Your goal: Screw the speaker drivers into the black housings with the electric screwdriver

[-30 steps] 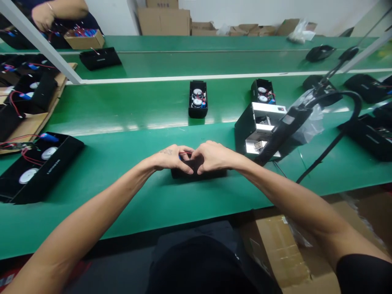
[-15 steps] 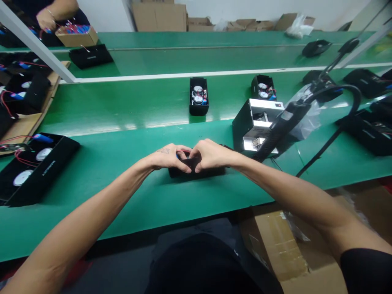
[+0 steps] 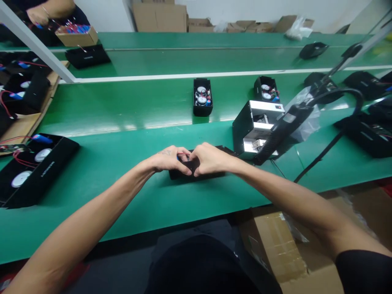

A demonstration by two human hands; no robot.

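On the green bench in front of me lies a black speaker housing (image 3: 179, 176), its long side facing me. My left hand (image 3: 171, 160) curls over the left part of it, thumb on the near wall and fingers inside. Close beside it, my right hand (image 3: 210, 158) grips the same wall in a like way, thumb pointing toward the left one. A bit of red wire and something blue show between the left fingers. What the fingertips touch inside the housing is hidden.
A black-and-silver machine (image 3: 255, 126) stands right of the housing, with a blurred black arm (image 3: 284, 126) before it. Open speaker housings sit at left (image 3: 39, 171) and on the belt (image 3: 202, 98). A co-worker's hand (image 3: 38, 15) is at upper left, near a battery carton (image 3: 78, 38).
Both hands stay on the speaker housing with almost the same grip. The open housings on the nearer belt have shifted slightly right. The co-worker's hand has moved left.
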